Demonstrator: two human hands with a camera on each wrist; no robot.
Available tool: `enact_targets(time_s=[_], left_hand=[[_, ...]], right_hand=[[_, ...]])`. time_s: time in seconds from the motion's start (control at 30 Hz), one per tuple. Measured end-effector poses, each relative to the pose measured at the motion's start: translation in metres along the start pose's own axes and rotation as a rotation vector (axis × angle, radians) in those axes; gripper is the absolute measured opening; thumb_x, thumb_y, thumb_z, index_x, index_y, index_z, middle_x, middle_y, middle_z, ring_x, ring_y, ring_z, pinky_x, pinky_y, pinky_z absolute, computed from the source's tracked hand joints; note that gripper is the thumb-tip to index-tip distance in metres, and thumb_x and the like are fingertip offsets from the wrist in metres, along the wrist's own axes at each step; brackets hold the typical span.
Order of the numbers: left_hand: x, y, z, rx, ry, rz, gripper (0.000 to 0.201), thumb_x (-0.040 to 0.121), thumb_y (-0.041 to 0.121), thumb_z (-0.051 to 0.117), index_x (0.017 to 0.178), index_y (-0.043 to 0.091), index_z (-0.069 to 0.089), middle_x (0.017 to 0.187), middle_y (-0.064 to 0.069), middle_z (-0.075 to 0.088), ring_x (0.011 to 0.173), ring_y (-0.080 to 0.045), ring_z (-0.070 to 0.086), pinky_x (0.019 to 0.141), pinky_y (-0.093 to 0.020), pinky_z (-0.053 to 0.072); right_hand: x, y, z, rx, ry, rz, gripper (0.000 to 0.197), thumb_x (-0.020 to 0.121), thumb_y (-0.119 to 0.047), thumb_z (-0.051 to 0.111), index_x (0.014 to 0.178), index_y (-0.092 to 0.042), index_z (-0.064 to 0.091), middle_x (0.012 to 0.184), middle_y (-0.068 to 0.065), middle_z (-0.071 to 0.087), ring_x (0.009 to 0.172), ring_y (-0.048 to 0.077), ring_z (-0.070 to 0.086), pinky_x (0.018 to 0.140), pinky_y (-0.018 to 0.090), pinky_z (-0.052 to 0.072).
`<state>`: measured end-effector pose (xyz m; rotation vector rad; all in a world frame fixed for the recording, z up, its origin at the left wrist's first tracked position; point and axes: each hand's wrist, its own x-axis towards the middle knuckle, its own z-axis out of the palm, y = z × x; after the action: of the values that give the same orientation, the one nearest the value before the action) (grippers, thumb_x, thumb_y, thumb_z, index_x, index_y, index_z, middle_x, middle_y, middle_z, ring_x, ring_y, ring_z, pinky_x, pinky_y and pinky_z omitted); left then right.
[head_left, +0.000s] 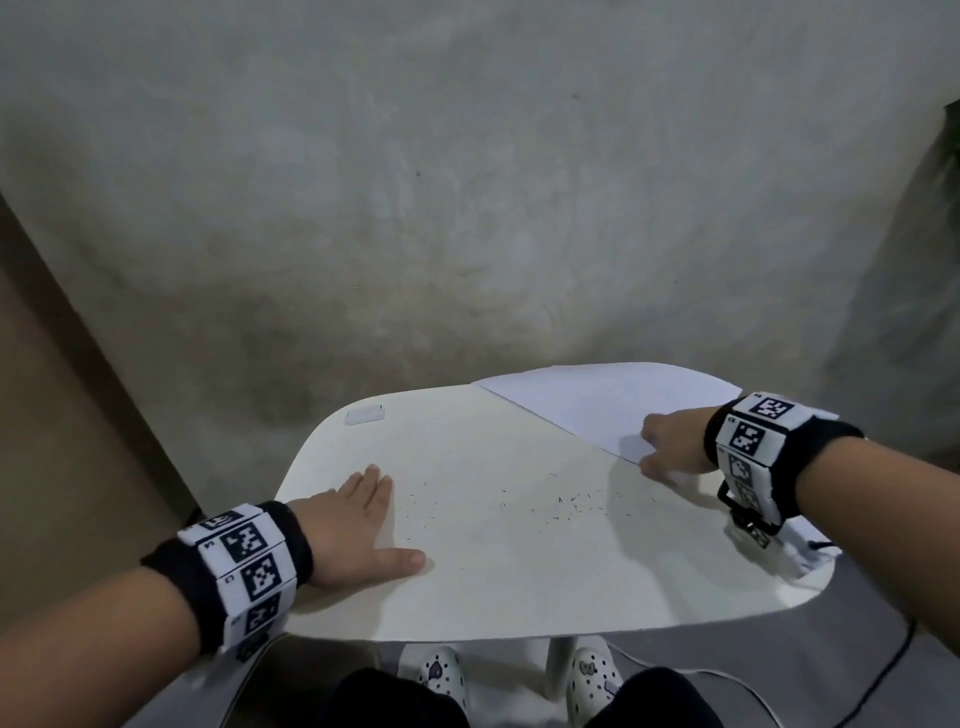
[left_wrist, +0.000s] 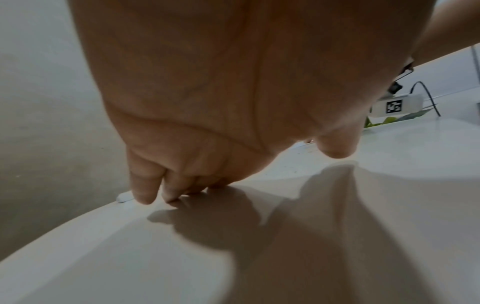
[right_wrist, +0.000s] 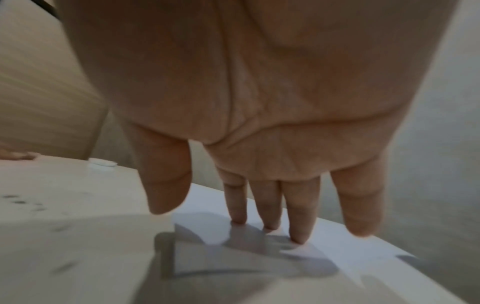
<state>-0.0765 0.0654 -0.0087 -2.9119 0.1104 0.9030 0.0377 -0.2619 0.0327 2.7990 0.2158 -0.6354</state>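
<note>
- Sheet of paper (head_left: 597, 405): lying flat at the far right corner of the table (head_left: 493, 582), with its long edge running slantwise from the far edge toward the right edge.
- Right hand (head_left: 675, 449): the nearer one. Its fingers (right_wrist: 298, 214) are reaching out straight and slightly spread, tips pressing on the sheet's near corner, with the sheet extending ahead of them.
- Left hand (head_left: 353, 525): resting flat by the left edge, fingers together, well apart from the sheet.
</note>
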Motion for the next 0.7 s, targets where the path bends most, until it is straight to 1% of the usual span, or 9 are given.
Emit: enact_targets(time_s=[0.1, 0.17, 0.27, 0.37, 0.43, 0.5, 0.57, 0.63, 0.7], left_hand=[[-0.004, 0.012, 0.002, 0.045, -0.007, 0.075, 0.142, 0.039, 0.097, -0.004, 0.149, 0.009, -0.022, 0.157, -0.009, -0.028, 0.148, -0.02, -0.015, 0.122, -0.037, 0.003], [-0.006, 0.026, 0.002, 0.079, -0.01, 0.129, 0.132, 0.051, 0.095, 0.001, 0.149, 0.01, -0.023, 0.156, -0.008, -0.029, 0.148, -0.02, -0.017, 0.122, -0.037, 0.002], [-0.002, 0.052, -0.003, 0.128, 0.023, 0.273, 0.104, 0.083, 0.081, 0.02, 0.151, 0.013, -0.02, 0.157, -0.005, -0.028, 0.148, -0.017, -0.018, 0.121, -0.037, -0.002], [0.008, 0.064, -0.016, 0.137, 0.092, 0.356, 0.095, 0.089, 0.074, 0.022, 0.152, 0.014, -0.018, 0.159, -0.003, -0.024, 0.147, -0.012, -0.016, 0.121, -0.037, -0.005], [0.013, 0.053, -0.025, 0.107, 0.135, 0.276, 0.096, 0.089, 0.074, 0.022, 0.152, 0.014, -0.018, 0.159, -0.005, -0.023, 0.148, -0.014, -0.016, 0.121, -0.037, -0.005], [0.015, 0.033, -0.029, 0.086, 0.141, 0.115, 0.097, 0.089, 0.075, 0.021, 0.152, 0.011, -0.015, 0.16, -0.008, -0.021, 0.149, -0.018, -0.014, 0.121, -0.038, -0.002], [0.014, 0.016, -0.026, 0.097, 0.08, -0.026, 0.1, 0.087, 0.077, 0.018, 0.152, 0.008, -0.013, 0.16, -0.013, -0.017, 0.149, -0.022, -0.011, 0.121, -0.039, 0.0], [0.011, 0.013, -0.019, 0.093, 0.014, -0.071, 0.107, 0.083, 0.082, 0.017, 0.151, 0.005, -0.015, 0.16, -0.016, -0.017, 0.15, -0.025, -0.008, 0.121, -0.04, 0.001], [0.01, 0.026, -0.014, 0.077, -0.002, -0.023, 0.114, 0.079, 0.086, 0.018, 0.15, 0.005, -0.018, 0.158, -0.016, -0.022, 0.149, -0.026, -0.011, 0.121, -0.04, 0.002]], right_hand=[[0.002, 0.017, 0.0, 0.001, 0.024, 0.048, 0.044, 0.092, -0.043, 0.046, 0.126, -0.015, 0.042, 0.127, 0.004, 0.057, 0.11, 0.024, 0.055, 0.093, 0.035, 0.042], [0.003, 0.024, 0.001, 0.031, 0.033, 0.069, 0.042, 0.092, -0.039, 0.047, 0.125, -0.014, 0.042, 0.126, 0.004, 0.057, 0.102, 0.023, 0.054, 0.087, 0.032, 0.042], [0.004, 0.027, 0.003, 0.033, 0.044, 0.065, 0.051, 0.092, -0.034, 0.048, 0.138, -0.02, 0.032, 0.135, 0.005, 0.051, 0.114, 0.025, 0.054, 0.093, 0.033, 0.042], [0.004, 0.025, 0.002, -0.035, 0.056, 0.055, 0.049, 0.091, -0.032, 0.046, 0.139, -0.025, 0.035, 0.137, 0.006, 0.047, 0.117, 0.027, 0.053, 0.098, 0.037, 0.044], [0.001, 0.019, 0.001, -0.063, 0.064, 0.03, 0.044, 0.094, -0.035, 0.043, 0.134, -0.018, 0.041, 0.142, 0.007, 0.041, 0.124, 0.028, 0.048, 0.103, 0.04, 0.04], [-0.004, 0.012, 0.002, -0.071, 0.004, 0.005, 0.046, 0.098, -0.036, 0.039, 0.137, -0.012, 0.037, 0.15, 0.006, 0.032, 0.131, 0.026, 0.041, 0.106, 0.036, 0.034], [-0.01, 0.008, 0.001, -0.072, -0.042, -0.002, 0.042, 0.099, -0.037, 0.039, 0.133, -0.013, 0.039, 0.149, 0.006, 0.035, 0.118, 0.022, 0.046, 0.095, 0.032, 0.034], [-0.012, 0.006, 0.0, -0.053, -0.008, -0.018, 0.039, 0.098, -0.037, 0.043, 0.128, -0.012, 0.042, 0.142, 0.008, 0.045, 0.101, 0.019, 0.045, 0.086, 0.028, 0.034], [-0.014, -0.004, -0.001, -0.022, 0.049, -0.082, 0.046, 0.096, -0.037, 0.045, 0.133, -0.009, 0.04, 0.14, 0.008, 0.046, 0.112, 0.023, 0.05, 0.095, 0.031, 0.038]])
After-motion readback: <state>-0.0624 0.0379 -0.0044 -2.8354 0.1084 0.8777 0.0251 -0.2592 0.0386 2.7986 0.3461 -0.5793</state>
